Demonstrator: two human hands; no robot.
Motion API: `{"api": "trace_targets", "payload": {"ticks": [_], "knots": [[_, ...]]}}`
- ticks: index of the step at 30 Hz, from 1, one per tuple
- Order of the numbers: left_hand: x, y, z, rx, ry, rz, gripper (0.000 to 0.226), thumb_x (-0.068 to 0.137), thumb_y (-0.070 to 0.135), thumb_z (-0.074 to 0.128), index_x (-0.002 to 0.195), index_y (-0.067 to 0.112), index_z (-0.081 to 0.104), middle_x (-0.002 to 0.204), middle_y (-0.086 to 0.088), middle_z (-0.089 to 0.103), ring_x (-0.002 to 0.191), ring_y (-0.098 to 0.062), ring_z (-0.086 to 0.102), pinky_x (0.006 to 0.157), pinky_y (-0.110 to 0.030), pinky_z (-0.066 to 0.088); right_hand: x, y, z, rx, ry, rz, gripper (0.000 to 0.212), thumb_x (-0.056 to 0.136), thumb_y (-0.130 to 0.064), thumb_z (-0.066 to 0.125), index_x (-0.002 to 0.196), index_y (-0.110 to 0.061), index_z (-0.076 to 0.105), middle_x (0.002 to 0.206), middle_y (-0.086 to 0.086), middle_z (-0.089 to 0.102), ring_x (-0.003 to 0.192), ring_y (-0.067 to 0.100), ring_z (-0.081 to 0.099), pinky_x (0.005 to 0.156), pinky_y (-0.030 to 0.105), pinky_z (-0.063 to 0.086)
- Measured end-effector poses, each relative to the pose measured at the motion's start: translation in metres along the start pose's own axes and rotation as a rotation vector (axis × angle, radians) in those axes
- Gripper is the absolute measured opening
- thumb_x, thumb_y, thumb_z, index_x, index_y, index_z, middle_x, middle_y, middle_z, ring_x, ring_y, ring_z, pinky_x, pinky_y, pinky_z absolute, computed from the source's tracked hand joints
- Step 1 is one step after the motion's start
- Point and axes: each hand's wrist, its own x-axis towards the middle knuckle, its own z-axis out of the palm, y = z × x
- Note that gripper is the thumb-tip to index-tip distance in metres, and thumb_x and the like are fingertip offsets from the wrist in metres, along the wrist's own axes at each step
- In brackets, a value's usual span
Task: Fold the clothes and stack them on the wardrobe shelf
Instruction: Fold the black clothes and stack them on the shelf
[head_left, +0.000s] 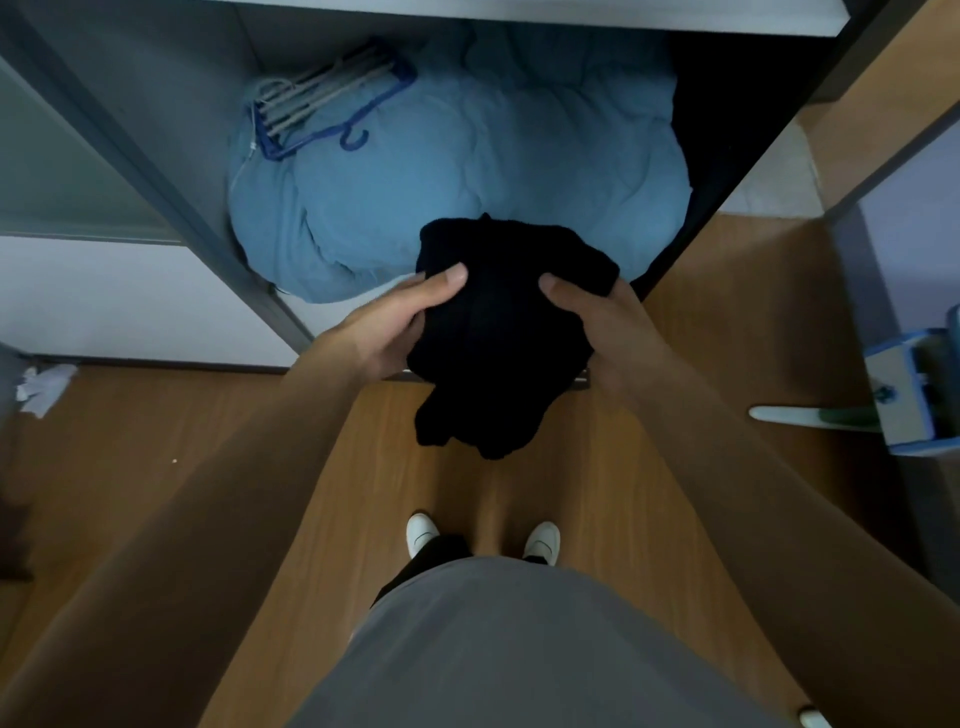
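Note:
A bundled black garment (498, 332) is held in front of the open wardrobe, just above its bottom edge. My left hand (400, 325) grips its left side with the thumb on top. On the other side my right hand (597, 322) grips the garment, thumb pressed into the cloth. A loose end of the garment hangs down below my hands. Behind it, a bulky blue duvet (467, 171) fills the wardrobe compartment.
Several hangers (322, 104), blue and white, lie on the duvet at the back left. The grey wardrobe frame (208, 228) stands on the left and a dark panel (727, 171) on the right. Wooden floor lies below. A blue-and-white object (914, 384) sits at the right edge.

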Motion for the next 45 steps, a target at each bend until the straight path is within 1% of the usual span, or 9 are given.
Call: {"api": "trace_targets", "payload": {"ticks": [3,8,17,24,30,34,39,43,45], "knots": [[0.002,-0.016,0.003,0.0,-0.017,-0.039,0.037,0.087,0.049,0.066,0.116,0.026,0.069,0.12,-0.001,0.072,0.11,-0.016,0.069,0.081,-0.025,0.058,0.004,-0.008,0.002,-0.122,0.02,0.055,0.026,0.093,-0.028,0.069,0.117,-0.018,0.067,0.108,0.001,0.076,0.097,0.013,0.073,0.088,0.03,0.059],[0.015,-0.014,0.003,0.024,0.289,0.121,0.058,0.083,0.049,0.071,0.129,0.015,0.061,0.119,-0.005,0.072,0.107,-0.021,0.07,0.086,-0.032,0.057,0.004,-0.019,-0.016,-0.348,0.087,-0.007,0.025,0.099,-0.033,0.061,0.114,-0.016,0.07,0.101,-0.002,0.077,0.091,0.008,0.073,0.078,0.018,0.057],[0.021,-0.008,0.0,-0.281,0.311,-0.039,0.038,0.086,0.05,0.069,0.105,0.018,0.076,0.107,-0.006,0.076,0.092,-0.023,0.075,0.063,-0.031,0.06,0.008,-0.023,-0.012,-0.016,0.199,0.104,0.026,0.091,-0.034,0.071,0.107,-0.013,0.07,0.088,-0.001,0.079,0.083,0.015,0.076,0.066,0.025,0.06],[0.015,-0.002,-0.012,-0.113,0.179,0.066,0.035,0.091,0.026,0.066,0.124,0.014,0.067,0.116,-0.008,0.073,0.104,-0.024,0.071,0.076,-0.033,0.06,0.007,-0.016,-0.027,0.049,0.125,-0.058,0.046,0.097,-0.014,0.062,0.138,-0.033,0.054,0.124,0.002,0.067,0.103,0.012,0.071,0.081,0.023,0.058],[0.02,0.006,-0.014,0.018,0.418,0.289,0.017,0.1,0.016,0.054,0.106,0.011,0.069,0.097,-0.005,0.077,0.094,-0.019,0.074,0.07,-0.027,0.058,0.015,-0.017,-0.019,-0.044,0.153,0.011,0.03,0.102,-0.008,0.046,0.113,-0.014,0.073,0.091,0.012,0.073,0.082,0.019,0.072,0.077,0.03,0.06],[0.03,0.012,-0.011,0.233,0.617,0.387,0.022,0.103,0.014,0.047,0.108,0.011,0.068,0.099,-0.003,0.074,0.093,-0.015,0.072,0.077,-0.025,0.057,0.019,-0.023,-0.014,-0.192,0.108,0.053,0.018,0.099,-0.02,0.06,0.107,-0.013,0.075,0.091,0.004,0.078,0.086,0.017,0.074,0.075,0.026,0.061],[0.034,0.014,-0.017,0.274,0.805,0.383,0.028,0.103,0.012,0.048,0.13,0.011,0.054,0.108,0.002,0.061,0.098,-0.009,0.06,0.082,-0.013,0.048,0.015,-0.027,-0.012,-0.706,-0.207,0.064,0.027,0.074,-0.044,0.085,0.095,-0.043,0.067,0.08,-0.03,0.072,0.079,-0.012,0.067,0.059,0.002,0.047],[0.029,0.018,-0.025,0.251,0.668,0.241,0.03,0.102,0.008,0.05,0.129,0.011,0.061,0.096,0.002,0.065,0.082,-0.005,0.061,0.068,-0.009,0.053,0.024,-0.02,-0.005,-1.15,-0.191,-0.079,0.033,0.08,-0.03,0.082,0.106,-0.012,0.073,0.098,0.001,0.073,0.093,0.017,0.069,0.085,0.032,0.057],[0.024,0.021,-0.028,0.227,0.568,0.196,0.027,0.101,0.007,0.049,0.12,0.009,0.069,0.09,-0.004,0.069,0.076,-0.01,0.065,0.065,-0.016,0.056,0.026,-0.021,-0.003,-1.247,-0.155,-0.137,0.032,0.087,-0.031,0.076,0.093,-0.001,0.07,0.09,0.01,0.069,0.089,0.029,0.066,0.082,0.042,0.055]]}}
